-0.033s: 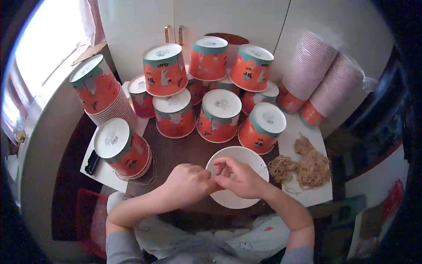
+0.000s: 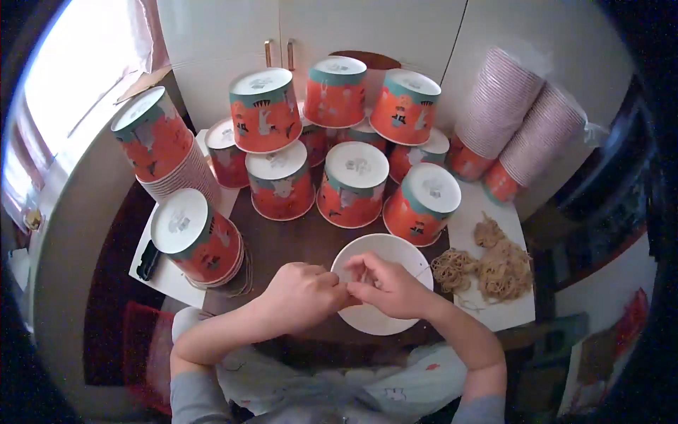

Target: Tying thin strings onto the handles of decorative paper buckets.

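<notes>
My left hand (image 2: 305, 291) is closed, fingers curled inward. Its fingertips meet those of my right hand (image 2: 385, 284), whose thumb and fingers are bent in a pinch. Whatever they grip is too small or hidden to make out. Both hands are over the left and middle part of a white round bowl-like container (image 2: 381, 324), covering some of it. A thin thread-like line (image 2: 424, 271) shows at its right rim. Just beyond stands an upside-down orange-red paper bucket (image 2: 422, 205) with a green band and white base.
Several more upside-down buckets (image 2: 353, 185) are piled across the table (image 2: 265, 244). Tangled brown twine (image 2: 503, 268) lies on a white board at the right. Wrapped bucket stacks (image 2: 498, 102) lean behind it. A left stack (image 2: 198, 237) has cord around its base, beside a black object (image 2: 147, 260).
</notes>
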The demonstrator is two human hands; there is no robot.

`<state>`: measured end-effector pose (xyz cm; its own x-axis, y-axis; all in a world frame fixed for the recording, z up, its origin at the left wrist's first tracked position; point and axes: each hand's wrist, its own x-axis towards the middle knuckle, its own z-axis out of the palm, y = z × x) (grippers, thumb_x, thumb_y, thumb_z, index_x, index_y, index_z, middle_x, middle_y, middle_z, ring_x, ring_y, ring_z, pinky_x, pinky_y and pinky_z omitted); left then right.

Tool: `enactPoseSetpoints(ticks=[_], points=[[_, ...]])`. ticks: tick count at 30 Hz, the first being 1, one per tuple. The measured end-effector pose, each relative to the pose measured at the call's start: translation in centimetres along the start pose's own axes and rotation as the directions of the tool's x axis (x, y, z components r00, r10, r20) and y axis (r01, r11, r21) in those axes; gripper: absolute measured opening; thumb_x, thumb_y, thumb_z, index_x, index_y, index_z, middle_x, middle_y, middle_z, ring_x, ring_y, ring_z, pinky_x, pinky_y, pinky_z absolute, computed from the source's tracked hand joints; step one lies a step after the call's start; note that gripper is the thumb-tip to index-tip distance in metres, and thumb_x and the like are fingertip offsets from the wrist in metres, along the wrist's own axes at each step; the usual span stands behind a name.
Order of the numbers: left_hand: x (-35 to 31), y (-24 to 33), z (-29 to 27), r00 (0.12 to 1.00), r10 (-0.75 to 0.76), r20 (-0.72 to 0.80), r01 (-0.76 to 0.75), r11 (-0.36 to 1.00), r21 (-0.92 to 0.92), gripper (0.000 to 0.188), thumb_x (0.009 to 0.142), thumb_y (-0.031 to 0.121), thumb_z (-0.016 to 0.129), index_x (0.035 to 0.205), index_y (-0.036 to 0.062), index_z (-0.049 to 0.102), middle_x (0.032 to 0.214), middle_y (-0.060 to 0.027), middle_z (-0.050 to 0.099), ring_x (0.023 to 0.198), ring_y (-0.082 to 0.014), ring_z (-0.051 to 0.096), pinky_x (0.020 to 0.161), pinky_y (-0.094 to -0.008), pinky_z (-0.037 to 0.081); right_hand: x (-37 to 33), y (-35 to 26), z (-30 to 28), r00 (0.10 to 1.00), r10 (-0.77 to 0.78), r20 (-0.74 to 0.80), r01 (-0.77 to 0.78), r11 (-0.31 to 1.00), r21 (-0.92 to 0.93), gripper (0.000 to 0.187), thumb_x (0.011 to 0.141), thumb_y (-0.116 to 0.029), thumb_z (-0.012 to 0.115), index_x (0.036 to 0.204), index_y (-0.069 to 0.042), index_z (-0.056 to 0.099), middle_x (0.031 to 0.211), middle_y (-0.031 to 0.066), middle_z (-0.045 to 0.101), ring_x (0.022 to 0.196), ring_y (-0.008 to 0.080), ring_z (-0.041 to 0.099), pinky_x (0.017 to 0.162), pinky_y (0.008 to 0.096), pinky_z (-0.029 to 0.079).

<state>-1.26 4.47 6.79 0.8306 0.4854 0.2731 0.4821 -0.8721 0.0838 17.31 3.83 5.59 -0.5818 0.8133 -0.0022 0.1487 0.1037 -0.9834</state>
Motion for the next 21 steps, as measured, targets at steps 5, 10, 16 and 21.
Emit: enactPoseSetpoints(ticks=[5,10,16,21], points=[[0.3,-0.2,1.2,0.994,0.01,-0.111,-0.012,1.0,-0.016,0.017,0.067,0.026,0.061,0.064,0.0112,0.053,0.056,-0.0002,0.05,0.054,-0.0174,0.055,0.045,-0.0308,0.045,-0.9,-0.2,-0.8,1.0,-0.008,-0.003,0.007,0.965,-0.261,0.017,0.081,-0.018,0.057,0.084,-0.001,0.057,0.073,0.0097,0.059,0.067,0.0172,0.058,0.06,0.0294,0.045],[0.2,-0.3,2.1,0.974,0.019,-0.225,-0.038,0.996,-0.083,0.025,0.07,0.031,0.063,0.068,0.0094,0.051,0.053,-0.001,0.049,0.05,-0.0181,0.055,0.043,-0.0311,0.044,-1.4,0.9,-1.2,0.999,-0.04,-0.018,0.031,0.928,-0.372,0.009,0.08,-0.011,0.058,0.082,-0.002,0.059,0.071,0.0068,0.06,0.063,0.0116,0.056,0.057,0.0254,0.044],[-1.1,-1.9,3.1,0.798,-0.544,0.259,0.577,0.564,-0.591,0.05,0.079,0.034,0.06,0.11,0.0013,0.037,0.062,-0.0098,0.056,0.055,-0.0202,0.059,0.05,-0.0309,0.047,-1.4,2.6,-0.1,0.977,-0.168,-0.129,0.076,0.848,-0.524,0.008,0.075,-0.011,0.061,0.08,-0.005,0.062,0.07,0.0082,0.059,0.06,0.0171,0.056,0.053,0.0272,0.044],[-2.1,-2.0,5.3,0.803,-0.429,0.413,0.533,0.209,-0.82,0.039,0.087,0.025,0.05,0.113,0.0001,0.033,0.076,-0.0112,0.059,0.066,-0.0144,0.059,0.058,-0.0279,0.048,-1.3,3.5,0.7,0.981,-0.122,-0.152,0.005,0.794,-0.607,0.01,0.072,-0.012,0.062,0.081,-0.009,0.064,0.067,0.0054,0.057,0.057,0.018,0.056,0.053,0.0285,0.045]])
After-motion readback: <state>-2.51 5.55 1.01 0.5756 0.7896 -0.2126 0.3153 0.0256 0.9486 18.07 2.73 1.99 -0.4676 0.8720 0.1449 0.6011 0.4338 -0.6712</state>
